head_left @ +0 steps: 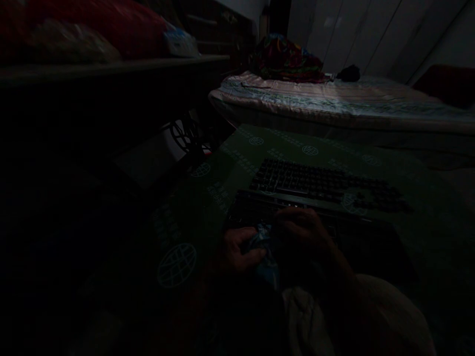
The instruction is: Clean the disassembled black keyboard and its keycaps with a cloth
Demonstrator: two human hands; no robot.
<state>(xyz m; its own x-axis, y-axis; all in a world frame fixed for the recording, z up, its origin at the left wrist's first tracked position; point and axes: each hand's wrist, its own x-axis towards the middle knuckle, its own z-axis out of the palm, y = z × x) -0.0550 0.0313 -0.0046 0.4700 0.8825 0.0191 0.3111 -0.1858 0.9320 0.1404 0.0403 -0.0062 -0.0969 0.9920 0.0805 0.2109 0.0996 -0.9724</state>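
Gripping the blue cloth [264, 242], your left hand [239, 249] has its end trailing toward you; your right hand [302, 227] sits just beside, fingers bunched, contents too dark to tell. The keyboard base [371, 244], long axis left-to-right, runs out past your right.

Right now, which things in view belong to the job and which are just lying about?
Likely in use:
Blue patterned cloth, in the left hand
Black keyboard base, by the right hand
Black keycaps, set out in rows
Green globe-printed sheet beneath

Lying about:
Dark-red flowered cloth on the pale bed
Red bundle on the shelf
Black spoked wheel
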